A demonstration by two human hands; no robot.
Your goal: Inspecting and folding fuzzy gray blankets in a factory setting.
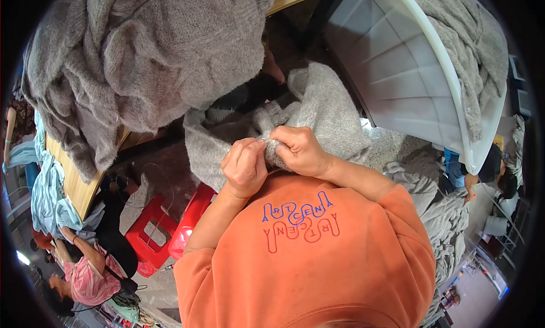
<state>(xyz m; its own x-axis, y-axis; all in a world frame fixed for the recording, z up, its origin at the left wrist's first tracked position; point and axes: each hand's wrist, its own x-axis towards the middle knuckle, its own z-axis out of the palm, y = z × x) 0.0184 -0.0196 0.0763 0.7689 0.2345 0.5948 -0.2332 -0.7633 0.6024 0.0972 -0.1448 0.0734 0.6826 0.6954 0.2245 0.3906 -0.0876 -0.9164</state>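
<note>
A light grey fuzzy knit garment hangs over my lap, bunched close to my chest. My left hand is closed in a pinch on its gathered edge. Right beside it, my right hand pinches the same edge between thumb and curled fingers. The two hands almost touch, with a small fold of knit between them. Whether anything small is also held at the fingertips is hidden.
A large heap of grey-brown knitwear covers the wooden table ahead on the left. A white plastic bin with grey knits stands at right. Red stools are at left. A person in pink handles pale blue cloth.
</note>
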